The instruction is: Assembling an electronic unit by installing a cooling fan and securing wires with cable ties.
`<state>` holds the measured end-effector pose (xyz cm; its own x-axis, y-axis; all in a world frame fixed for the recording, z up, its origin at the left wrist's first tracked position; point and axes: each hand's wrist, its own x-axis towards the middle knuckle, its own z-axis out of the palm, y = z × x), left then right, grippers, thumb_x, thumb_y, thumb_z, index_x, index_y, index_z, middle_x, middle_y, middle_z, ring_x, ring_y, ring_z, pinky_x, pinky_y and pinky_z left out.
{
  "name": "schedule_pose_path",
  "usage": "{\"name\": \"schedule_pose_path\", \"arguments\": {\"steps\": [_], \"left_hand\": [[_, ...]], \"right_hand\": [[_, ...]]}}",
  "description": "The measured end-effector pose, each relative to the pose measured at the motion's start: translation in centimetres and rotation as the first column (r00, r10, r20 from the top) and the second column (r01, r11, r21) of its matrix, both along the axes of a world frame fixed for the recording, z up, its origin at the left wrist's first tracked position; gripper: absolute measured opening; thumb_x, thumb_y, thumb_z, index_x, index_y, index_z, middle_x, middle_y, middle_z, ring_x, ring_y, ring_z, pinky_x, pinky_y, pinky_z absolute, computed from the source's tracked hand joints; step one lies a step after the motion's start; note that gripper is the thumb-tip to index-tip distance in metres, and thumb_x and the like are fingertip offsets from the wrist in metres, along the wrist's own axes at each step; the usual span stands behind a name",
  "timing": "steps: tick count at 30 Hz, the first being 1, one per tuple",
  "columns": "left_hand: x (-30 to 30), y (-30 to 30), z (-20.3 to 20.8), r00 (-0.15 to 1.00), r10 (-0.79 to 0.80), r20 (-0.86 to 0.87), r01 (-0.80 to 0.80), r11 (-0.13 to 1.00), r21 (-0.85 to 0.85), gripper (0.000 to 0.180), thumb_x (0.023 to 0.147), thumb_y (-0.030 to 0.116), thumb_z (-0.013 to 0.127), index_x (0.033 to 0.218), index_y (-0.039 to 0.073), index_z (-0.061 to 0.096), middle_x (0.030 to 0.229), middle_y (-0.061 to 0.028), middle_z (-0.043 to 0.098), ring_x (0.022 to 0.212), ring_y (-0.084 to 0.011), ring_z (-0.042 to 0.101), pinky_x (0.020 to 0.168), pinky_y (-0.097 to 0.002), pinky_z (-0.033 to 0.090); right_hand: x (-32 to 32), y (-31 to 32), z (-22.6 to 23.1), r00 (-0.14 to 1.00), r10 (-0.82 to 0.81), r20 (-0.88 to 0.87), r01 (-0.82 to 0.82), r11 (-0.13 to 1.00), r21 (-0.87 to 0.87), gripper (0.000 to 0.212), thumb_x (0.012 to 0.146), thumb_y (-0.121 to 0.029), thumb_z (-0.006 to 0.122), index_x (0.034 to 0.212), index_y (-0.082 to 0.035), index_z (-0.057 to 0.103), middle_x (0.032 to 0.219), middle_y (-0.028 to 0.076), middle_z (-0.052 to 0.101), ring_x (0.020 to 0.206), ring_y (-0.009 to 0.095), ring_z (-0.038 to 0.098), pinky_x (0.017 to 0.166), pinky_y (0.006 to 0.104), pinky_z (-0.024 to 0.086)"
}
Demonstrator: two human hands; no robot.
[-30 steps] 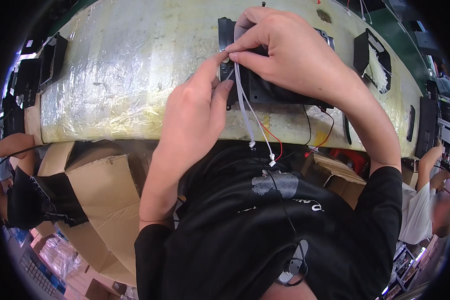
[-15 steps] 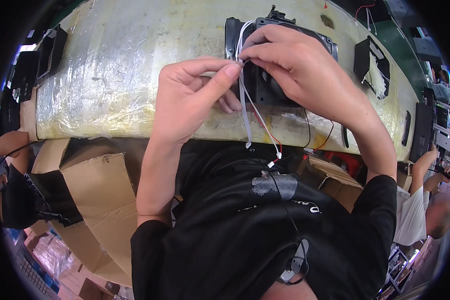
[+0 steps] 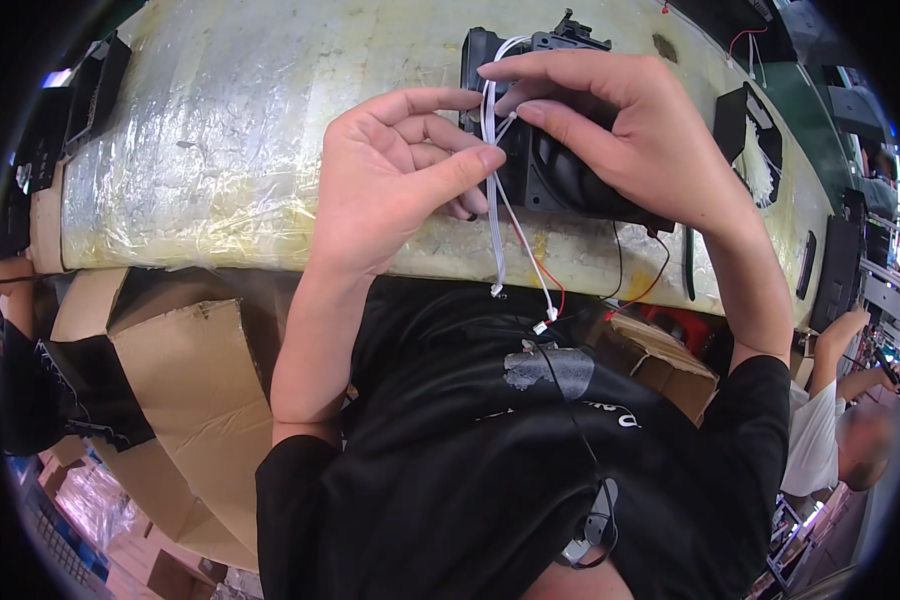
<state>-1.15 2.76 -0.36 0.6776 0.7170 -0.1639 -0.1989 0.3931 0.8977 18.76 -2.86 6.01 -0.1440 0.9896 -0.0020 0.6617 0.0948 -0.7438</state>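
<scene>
A bundle of white cables [image 3: 489, 110] comes over the near-left part of a black plastic housing [image 3: 535, 190] and hangs past the table edge, ending in small white connectors [image 3: 543, 327]. My left hand [image 3: 385, 175] holds the bundle, its thumb against the cables and its index fingertip touching them higher up. My right hand [image 3: 625, 125] arches over the housing. Its thumb and a bent finger close on a thin white cable tie [image 3: 511, 117] beside the bundle; its index finger reaches across above. The right hand's other fingertips are partly hidden.
A black bin [image 3: 747, 140] of thin white strips stands at the right on the film-covered table [image 3: 220, 150]. Cardboard boxes [image 3: 185, 350] stand below the near edge. Red and black wires [image 3: 660, 265] hang from the housing. Another person [image 3: 830, 430] is at far right.
My two hands have drawn slightly apart, and my right index finger has lifted off the pinch. The small white piece now shows by my right thumb. The view has shifted slightly.
</scene>
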Motion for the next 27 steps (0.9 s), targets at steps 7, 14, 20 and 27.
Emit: {"name": "schedule_pose_path", "arguments": {"steps": [7, 14, 20, 27], "left_hand": [[0.3, 0.2, 0.0, 0.999, -0.007, -0.034, 0.007, 1.000, 0.009, 0.041, 0.080, -0.005, 0.073, 0.117, -0.009, 0.056, 0.081, -0.0118, 0.069, 0.057, -0.0123, 0.064, 0.048, -0.0206, 0.050], [0.5, 0.4, 0.2, 1.000, -0.011, -0.027, 0.011, 1.000, 0.013, 0.042, 0.080, -0.005, 0.073, 0.117, -0.010, 0.055, 0.080, -0.0112, 0.068, 0.055, -0.0122, 0.063, 0.047, -0.0213, 0.050], [0.6, 1.0, 0.7, 0.996, -0.058, -0.063, 0.062, 0.996, 0.056, 0.051, 0.077, -0.003, 0.075, 0.121, -0.011, 0.050, 0.081, -0.0136, 0.067, 0.056, -0.0135, 0.063, 0.048, -0.0223, 0.050], [0.7, 1.0, 0.9, 0.997, -0.028, -0.074, 0.031, 0.998, 0.046, 0.050, 0.075, -0.001, 0.078, 0.117, -0.010, 0.053, 0.079, -0.0131, 0.070, 0.053, -0.0117, 0.062, 0.045, -0.0210, 0.048]], "right_hand": [[-0.5, 0.1, 0.3, 0.997, 0.014, -0.078, -0.017, 0.999, -0.027, 0.030, 0.090, 0.002, 0.059, 0.120, 0.002, 0.064, 0.100, 0.010, 0.070, 0.093, 0.013, 0.066, 0.086, 0.0268, 0.051], [0.0, 0.4, 0.2, 0.994, 0.040, -0.106, -0.045, 0.998, -0.044, 0.031, 0.091, 0.002, 0.060, 0.122, 0.001, 0.063, 0.101, 0.008, 0.070, 0.093, 0.012, 0.065, 0.086, 0.0262, 0.051], [0.8, 3.1, 3.2, 0.976, 0.107, -0.189, -0.145, 0.970, -0.197, 0.020, 0.086, -0.007, 0.066, 0.103, 0.004, 0.069, 0.091, 0.016, 0.071, 0.079, 0.020, 0.067, 0.072, 0.0307, 0.053], [1.0, 5.7, 4.2, 0.924, 0.376, 0.075, -0.330, 0.880, -0.341, 0.024, 0.086, -0.009, 0.070, 0.105, 0.005, 0.068, 0.087, 0.017, 0.071, 0.074, 0.022, 0.067, 0.071, 0.0308, 0.052]]}}
